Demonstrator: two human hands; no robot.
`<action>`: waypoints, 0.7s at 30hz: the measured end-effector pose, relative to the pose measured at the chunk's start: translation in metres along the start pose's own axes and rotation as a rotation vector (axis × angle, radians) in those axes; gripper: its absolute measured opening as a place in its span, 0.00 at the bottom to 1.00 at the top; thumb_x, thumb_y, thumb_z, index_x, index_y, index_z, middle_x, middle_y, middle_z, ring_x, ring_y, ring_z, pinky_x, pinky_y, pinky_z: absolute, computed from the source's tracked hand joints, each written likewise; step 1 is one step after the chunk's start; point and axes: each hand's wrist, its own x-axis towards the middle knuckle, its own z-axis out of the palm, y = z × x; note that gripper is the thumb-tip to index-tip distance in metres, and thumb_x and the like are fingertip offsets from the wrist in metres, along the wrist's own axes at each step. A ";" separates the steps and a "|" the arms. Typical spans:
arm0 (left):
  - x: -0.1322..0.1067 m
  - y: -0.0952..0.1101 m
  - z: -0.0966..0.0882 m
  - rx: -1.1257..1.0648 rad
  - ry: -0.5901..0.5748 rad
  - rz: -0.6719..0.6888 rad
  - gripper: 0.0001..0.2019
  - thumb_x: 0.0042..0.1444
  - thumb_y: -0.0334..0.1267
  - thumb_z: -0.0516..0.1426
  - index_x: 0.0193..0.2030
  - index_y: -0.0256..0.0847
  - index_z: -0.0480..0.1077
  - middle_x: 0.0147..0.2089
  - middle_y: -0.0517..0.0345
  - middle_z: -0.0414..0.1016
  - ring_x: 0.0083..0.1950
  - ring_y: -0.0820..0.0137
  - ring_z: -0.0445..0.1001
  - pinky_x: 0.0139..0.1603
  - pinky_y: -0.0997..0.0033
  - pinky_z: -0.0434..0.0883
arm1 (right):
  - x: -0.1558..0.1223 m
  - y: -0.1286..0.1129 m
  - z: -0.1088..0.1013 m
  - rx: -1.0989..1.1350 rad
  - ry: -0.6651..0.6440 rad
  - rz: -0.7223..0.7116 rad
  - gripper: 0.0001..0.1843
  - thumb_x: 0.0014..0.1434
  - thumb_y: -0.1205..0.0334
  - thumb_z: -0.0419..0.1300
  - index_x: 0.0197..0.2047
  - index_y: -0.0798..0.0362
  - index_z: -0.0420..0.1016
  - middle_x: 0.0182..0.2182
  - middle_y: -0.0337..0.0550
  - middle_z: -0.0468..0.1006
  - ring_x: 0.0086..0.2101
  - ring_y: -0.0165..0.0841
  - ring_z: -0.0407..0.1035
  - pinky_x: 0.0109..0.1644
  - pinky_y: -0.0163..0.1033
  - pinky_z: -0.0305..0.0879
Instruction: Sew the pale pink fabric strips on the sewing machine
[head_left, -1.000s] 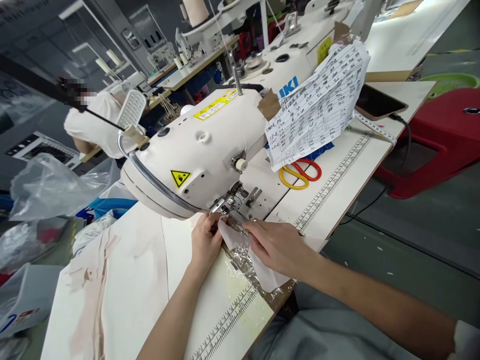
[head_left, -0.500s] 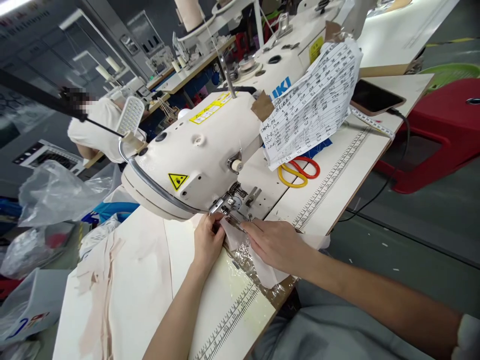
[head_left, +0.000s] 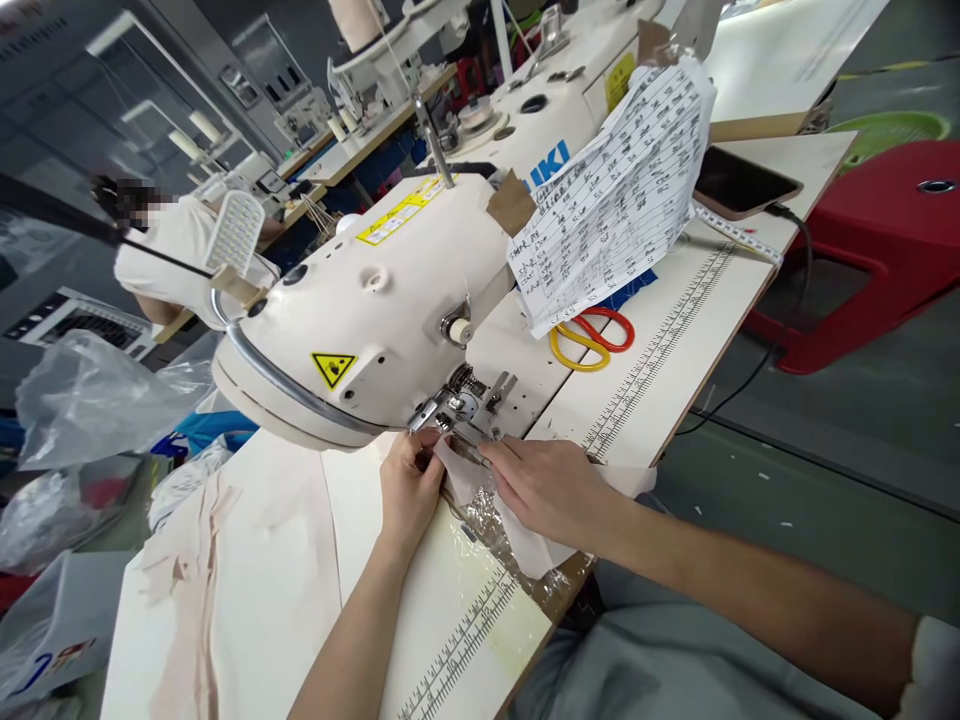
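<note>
A cream industrial sewing machine [head_left: 375, 300] stands on the white table [head_left: 660, 350]. A small piece of white fabric [head_left: 517, 545] lies under its presser foot [head_left: 450, 425], over clear plastic film. My left hand [head_left: 409, 490] pinches the fabric's edge just left of the foot, fingers closed on it. My right hand [head_left: 547, 490] lies on the fabric to the right of the needle, fingers together and pressing it down against the table.
Scissors with red and yellow handles [head_left: 592, 340] lie behind the machine under a printed paper sheet [head_left: 615, 200]. A phone [head_left: 739, 180] sits at the table's far end. Pale pink fabric [head_left: 202, 560] lies at left. A red stool [head_left: 877, 250] stands right. Another person [head_left: 180, 250] works beyond.
The view has shifted slightly; both hands stay at the presser foot on the white fabric, with almost no movement.
</note>
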 end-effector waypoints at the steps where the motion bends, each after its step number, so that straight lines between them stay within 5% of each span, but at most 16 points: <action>1: -0.001 -0.001 0.001 0.032 0.016 0.064 0.05 0.58 0.38 0.56 0.33 0.42 0.71 0.36 0.58 0.77 0.37 0.69 0.76 0.36 0.71 0.72 | 0.000 0.000 0.000 -0.010 -0.004 0.002 0.13 0.67 0.68 0.50 0.52 0.56 0.70 0.35 0.43 0.79 0.34 0.36 0.76 0.27 0.39 0.57; 5: -0.004 -0.004 0.003 0.196 0.052 0.310 0.06 0.59 0.30 0.54 0.39 0.42 0.71 0.40 0.56 0.76 0.41 0.69 0.75 0.39 0.70 0.73 | 0.000 -0.003 0.001 -0.084 -0.016 -0.007 0.15 0.65 0.69 0.52 0.54 0.57 0.69 0.35 0.45 0.79 0.33 0.36 0.76 0.27 0.38 0.58; 11: -0.007 0.007 -0.009 0.307 -0.083 0.433 0.09 0.62 0.28 0.52 0.45 0.42 0.70 0.45 0.53 0.74 0.45 0.68 0.74 0.41 0.69 0.75 | -0.020 -0.003 -0.002 -0.112 0.020 -0.022 0.15 0.64 0.72 0.52 0.53 0.61 0.70 0.35 0.49 0.79 0.33 0.38 0.76 0.29 0.37 0.61; 15: -0.012 0.016 -0.015 0.413 -0.164 0.491 0.14 0.63 0.26 0.48 0.50 0.40 0.70 0.47 0.48 0.72 0.45 0.64 0.71 0.40 0.64 0.76 | -0.061 0.003 -0.018 0.210 0.039 -0.010 0.13 0.63 0.73 0.47 0.45 0.56 0.70 0.31 0.43 0.79 0.27 0.34 0.74 0.28 0.37 0.63; 18: -0.016 0.022 -0.010 0.490 -0.170 0.447 0.16 0.62 0.23 0.47 0.49 0.38 0.70 0.46 0.46 0.71 0.43 0.62 0.69 0.39 0.62 0.76 | -0.101 0.011 -0.028 0.435 0.021 -0.030 0.17 0.63 0.72 0.45 0.50 0.49 0.68 0.40 0.41 0.81 0.33 0.31 0.77 0.36 0.34 0.69; 21: -0.018 0.029 0.001 0.525 -0.135 0.375 0.14 0.61 0.24 0.48 0.47 0.36 0.72 0.46 0.45 0.71 0.44 0.61 0.69 0.40 0.60 0.77 | -0.135 0.019 -0.030 0.421 -0.007 0.007 0.17 0.64 0.67 0.48 0.51 0.44 0.71 0.43 0.39 0.81 0.38 0.32 0.78 0.41 0.33 0.71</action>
